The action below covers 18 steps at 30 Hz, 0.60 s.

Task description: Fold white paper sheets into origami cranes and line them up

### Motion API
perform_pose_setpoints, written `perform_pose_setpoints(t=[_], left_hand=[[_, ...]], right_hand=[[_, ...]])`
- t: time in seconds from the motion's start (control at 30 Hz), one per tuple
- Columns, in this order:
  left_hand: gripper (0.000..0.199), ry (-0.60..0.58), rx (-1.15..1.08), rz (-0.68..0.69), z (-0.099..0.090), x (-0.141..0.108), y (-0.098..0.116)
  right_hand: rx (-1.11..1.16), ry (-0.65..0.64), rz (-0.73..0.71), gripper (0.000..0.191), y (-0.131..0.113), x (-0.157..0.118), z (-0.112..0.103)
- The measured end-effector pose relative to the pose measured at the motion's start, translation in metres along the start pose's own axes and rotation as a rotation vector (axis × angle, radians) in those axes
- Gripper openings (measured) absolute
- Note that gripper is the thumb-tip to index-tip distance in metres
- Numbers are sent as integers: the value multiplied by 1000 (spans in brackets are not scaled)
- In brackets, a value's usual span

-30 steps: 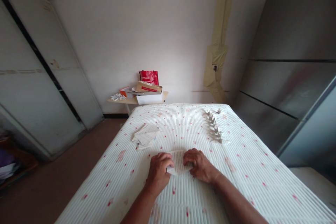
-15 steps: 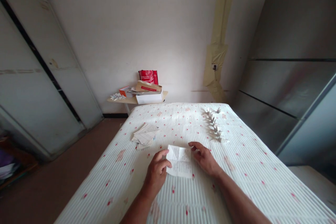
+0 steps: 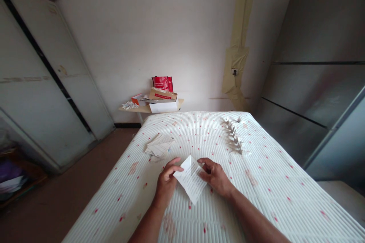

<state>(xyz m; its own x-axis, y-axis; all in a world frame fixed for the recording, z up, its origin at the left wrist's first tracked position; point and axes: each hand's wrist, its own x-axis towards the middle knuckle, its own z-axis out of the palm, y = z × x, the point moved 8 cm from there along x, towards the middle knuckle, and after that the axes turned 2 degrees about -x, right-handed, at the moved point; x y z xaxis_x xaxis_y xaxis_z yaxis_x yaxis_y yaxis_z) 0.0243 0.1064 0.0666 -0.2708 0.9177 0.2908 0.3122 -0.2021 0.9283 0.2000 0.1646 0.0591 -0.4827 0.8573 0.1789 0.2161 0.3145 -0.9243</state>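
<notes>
A square sheet of white paper [image 3: 191,179] with lines of text lies turned like a diamond, one corner toward me, between my two hands. My left hand [image 3: 168,180] is at its left corner, thumb and fingers closed on the edge. My right hand [image 3: 214,176] has its curled fingers on the right edge, the thumb over the sheet. A loose pile of printed paper squares [image 3: 159,146] rests farther off to the left. At the back right, several folded paper figures [image 3: 234,136] stand in a row.
The hands are above a bed with a striped, red-spotted cover [image 3: 205,220]. Beyond its far edge, a small table [image 3: 144,109] carries a white box [image 3: 164,106], a red bag [image 3: 162,83] and small white pieces [image 3: 130,105]. Cabinets stand on both sides.
The sheet has turned from roughly square-on to a diamond. My right hand has moved left onto its edge, and my left hand has shifted slightly at the left corner.
</notes>
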Motion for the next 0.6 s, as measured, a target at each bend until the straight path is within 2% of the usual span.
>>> perform_pose_setpoints(t=[0.07,0.2,0.37,0.47,0.6], left_hand=[[24,29,-106,-63,-1,0,-4],[56,32,-379,-176,4,-3,-11],[87,-110,-387,-120,21,-7,-3],[78,-170,-365,-123,28,-8,1],[57,-147,-418,-203,30,-6,-7]], right_hand=[[48,42,-13,26,0,0,1],[183,141,-36,27,2,2,0],[89,215,-35,33,2,1,-3],[-20,217,-45,32,-3,-1,-3],[-80,203,-71,32,-10,-3,-1]])
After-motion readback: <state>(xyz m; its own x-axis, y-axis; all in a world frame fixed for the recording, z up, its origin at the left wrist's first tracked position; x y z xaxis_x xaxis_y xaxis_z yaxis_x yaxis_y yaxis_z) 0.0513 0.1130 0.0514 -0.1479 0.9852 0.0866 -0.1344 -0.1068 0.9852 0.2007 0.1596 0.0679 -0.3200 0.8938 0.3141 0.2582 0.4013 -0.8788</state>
